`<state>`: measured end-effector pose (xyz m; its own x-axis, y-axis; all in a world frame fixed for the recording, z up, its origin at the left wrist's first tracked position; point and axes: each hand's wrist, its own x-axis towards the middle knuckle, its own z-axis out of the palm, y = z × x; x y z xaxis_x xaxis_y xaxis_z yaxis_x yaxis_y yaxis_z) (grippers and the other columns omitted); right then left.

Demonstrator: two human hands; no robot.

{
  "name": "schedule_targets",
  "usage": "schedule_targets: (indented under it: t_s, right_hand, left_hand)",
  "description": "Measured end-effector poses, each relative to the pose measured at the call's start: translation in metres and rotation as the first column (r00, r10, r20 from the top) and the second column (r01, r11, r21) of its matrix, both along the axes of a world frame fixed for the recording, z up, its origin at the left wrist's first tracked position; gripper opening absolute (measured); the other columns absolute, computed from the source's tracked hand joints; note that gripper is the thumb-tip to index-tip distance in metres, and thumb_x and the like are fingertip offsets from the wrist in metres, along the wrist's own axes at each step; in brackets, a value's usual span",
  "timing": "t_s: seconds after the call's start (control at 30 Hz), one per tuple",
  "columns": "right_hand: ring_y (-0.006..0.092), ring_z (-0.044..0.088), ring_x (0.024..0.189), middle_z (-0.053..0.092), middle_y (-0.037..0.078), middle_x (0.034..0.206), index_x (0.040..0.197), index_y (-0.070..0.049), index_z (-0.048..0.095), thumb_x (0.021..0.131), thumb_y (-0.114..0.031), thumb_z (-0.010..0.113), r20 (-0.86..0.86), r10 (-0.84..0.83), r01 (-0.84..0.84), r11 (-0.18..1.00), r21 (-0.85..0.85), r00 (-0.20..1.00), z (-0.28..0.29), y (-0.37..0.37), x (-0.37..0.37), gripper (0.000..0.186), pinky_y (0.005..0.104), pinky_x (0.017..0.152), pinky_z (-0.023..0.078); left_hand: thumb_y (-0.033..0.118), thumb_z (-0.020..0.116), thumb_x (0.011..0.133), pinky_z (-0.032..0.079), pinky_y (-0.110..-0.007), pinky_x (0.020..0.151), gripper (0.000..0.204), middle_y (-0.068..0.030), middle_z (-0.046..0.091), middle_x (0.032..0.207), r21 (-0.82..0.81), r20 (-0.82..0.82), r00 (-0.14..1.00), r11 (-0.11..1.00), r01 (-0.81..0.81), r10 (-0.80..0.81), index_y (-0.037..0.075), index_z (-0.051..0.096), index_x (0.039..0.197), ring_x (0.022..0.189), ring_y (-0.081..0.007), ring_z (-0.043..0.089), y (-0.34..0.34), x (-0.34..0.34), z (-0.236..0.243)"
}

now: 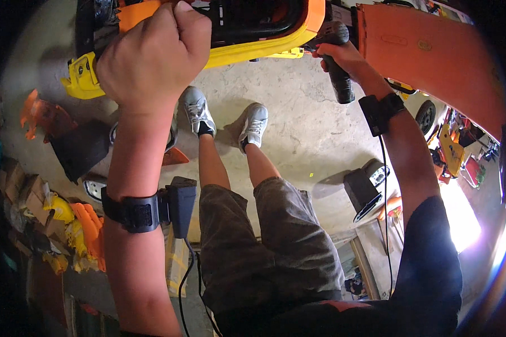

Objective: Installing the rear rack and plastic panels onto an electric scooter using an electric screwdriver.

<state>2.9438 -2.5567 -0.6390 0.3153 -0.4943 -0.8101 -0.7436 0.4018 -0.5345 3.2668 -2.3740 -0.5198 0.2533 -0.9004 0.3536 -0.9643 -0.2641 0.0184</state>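
My left hand [152,62] is closed at the top left, over a machine with a curved yellow rim [247,51], black housing [253,19] and orange trim; what its fingers grip is hidden. A yellow end piece [78,78] sticks out left of that hand. My right hand [343,56] grips a black power tool [340,84], like a cordless drill, held against the machine's right end. A large red-orange panel [421,50] extends to the right of it.
Orange plastic parts [45,112] and a black piece [81,149] lie on the concrete floor [287,140] at left, above cardboard and yellow and orange scraps [81,224]. A black object [357,188] sits right of my legs. Assorted machine parts [450,146] crowd the right side.
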Motion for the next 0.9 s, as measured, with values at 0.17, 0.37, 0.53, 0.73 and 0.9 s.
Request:
schedule_targets:
  t_s: [0.17, 0.37, 0.53, 0.73, 0.9]
  right_hand:
    - [0.0169, 0.067, 0.064, 0.074, 0.009, 0.090, 0.111, -0.002, 0.070, 0.086, -0.023, 0.073, 0.017, 0.167, -0.165, 0.982, -0.088, 0.986, -0.013, -0.005, 0.007, 0.033, 0.0341, 0.062, 0.059]
    - [0.0192, 0.067, 0.058, 0.070, 0.008, 0.079, 0.097, -0.001, 0.072, 0.082, -0.024, 0.074, 0.010, 0.280, -0.277, 0.954, -0.113, 0.960, -0.035, -0.015, 0.008, 0.027, 0.0350, 0.056, 0.058]
    - [0.0169, 0.066, 0.059, 0.068, 0.009, 0.079, 0.102, 0.000, 0.069, 0.082, -0.022, 0.075, 0.026, 0.305, -0.300, 0.946, -0.121, 0.952, -0.038, -0.011, 0.002, 0.030, 0.0344, 0.055, 0.057]
    - [0.0162, 0.064, 0.060, 0.068, 0.009, 0.081, 0.105, 0.000, 0.067, 0.083, -0.021, 0.077, -0.079, 0.490, -0.497, 0.859, -0.123, 0.868, -0.027, -0.020, 0.008, 0.032, 0.0344, 0.056, 0.057]
    - [0.0143, 0.063, 0.063, 0.067, 0.005, 0.087, 0.114, -0.003, 0.065, 0.084, -0.017, 0.077, -0.073, 0.283, -0.286, 0.957, -0.039, 0.956, -0.021, -0.012, 0.002, 0.035, 0.0328, 0.057, 0.057]
  left_hand:
    - [0.036, 0.053, 0.099, 0.055, -0.048, 0.053, 0.038, -0.0134, 0.069, 0.064, 0.013, -0.002, 0.999, 0.999, -0.033, 0.033, 0.013, 0.070, 0.073, 0.058, -0.0374, 0.069, 0.004, 0.000, -0.001]
    - [0.039, 0.054, 0.098, 0.056, -0.049, 0.054, 0.039, -0.0148, 0.068, 0.064, 0.067, -0.007, 0.998, 0.996, -0.066, 0.067, 0.014, 0.071, 0.073, 0.058, -0.0386, 0.069, 0.006, -0.001, -0.003]
    - [0.040, 0.054, 0.097, 0.057, -0.050, 0.054, 0.040, -0.0145, 0.067, 0.061, 0.007, -0.028, 0.998, 0.998, -0.061, 0.061, 0.015, 0.070, 0.071, 0.057, -0.0387, 0.069, 0.007, -0.002, -0.003]
    - [0.040, 0.054, 0.097, 0.055, -0.045, 0.048, 0.041, -0.0116, 0.064, 0.055, -0.013, 0.000, 0.998, 0.998, -0.056, 0.056, 0.017, 0.066, 0.065, 0.050, -0.0335, 0.067, 0.006, -0.006, 0.005]
    - [0.028, 0.063, 0.089, 0.055, -0.041, 0.054, 0.022, -0.0105, 0.066, 0.069, -0.167, -0.039, 0.998, 0.985, 0.034, -0.041, 0.008, 0.070, 0.083, 0.058, -0.0310, 0.066, 0.005, -0.008, 0.014]
